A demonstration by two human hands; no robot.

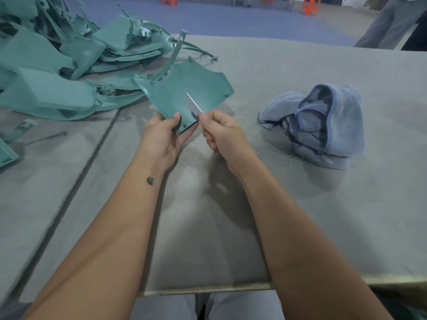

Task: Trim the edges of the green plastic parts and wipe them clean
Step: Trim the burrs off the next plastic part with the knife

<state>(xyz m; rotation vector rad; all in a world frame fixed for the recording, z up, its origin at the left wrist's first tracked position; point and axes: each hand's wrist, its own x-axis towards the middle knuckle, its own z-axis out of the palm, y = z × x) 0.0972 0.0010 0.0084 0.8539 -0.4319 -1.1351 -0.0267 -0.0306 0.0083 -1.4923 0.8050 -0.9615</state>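
A: Part (184,93) first. Where do you have it?

B: Above the desk (300,215), just right of the pile (57,65) of green parts. Your left hand (164,137) grips its near corner, thumb on top, fingers curled under. The panel runs up and away from that hand, its long axis tilted towards the far right.

A: And your right hand (221,135)?

B: Clenched round a knife (193,103); the handle is hidden in your fist. The blade points up and left from that hand, across the panel's face, close to its near right edge. Whether the blade touches the plastic, I cannot tell.

A: So which edge comes next?

B: Likely that right edge, since it lies nearest your knife hand. Your left thumb sits just beside the blade, so mind it.

A: The cloth (323,125)?

B: Crumpled on the desk, well right of the part, nearer your right hand. Wiping is not yet begun, I judge.
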